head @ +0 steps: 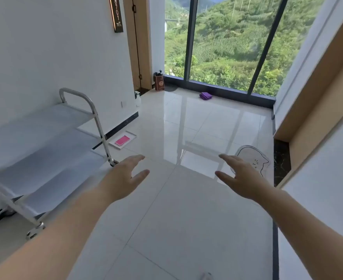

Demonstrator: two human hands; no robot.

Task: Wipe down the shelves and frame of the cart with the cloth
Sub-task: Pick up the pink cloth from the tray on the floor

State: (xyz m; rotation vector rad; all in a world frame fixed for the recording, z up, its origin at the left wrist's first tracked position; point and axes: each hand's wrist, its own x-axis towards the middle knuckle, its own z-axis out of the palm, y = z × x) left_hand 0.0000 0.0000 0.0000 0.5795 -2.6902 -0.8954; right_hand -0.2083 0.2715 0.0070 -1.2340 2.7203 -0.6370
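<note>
The cart (45, 142), a steel trolley with flat shelves and a looped handle, stands along the white wall at the left edge of the tiled floor (186, 209), its long axis running toward the window (227, 41). Both arms reach forward over the open floor: the left hand (124, 178) hovers just beside the cart's near front caster, fingers spread and holding nothing; the right hand (241, 178) is likewise spread and empty, well apart from the cart. The left is plainly the nearer to the frame. The cloth (205, 96), a folded purple bundle, lies on the floor at the foot of the window, far ahead of both hands and slightly right of centre. Wiping has apparently not begun.
</note>
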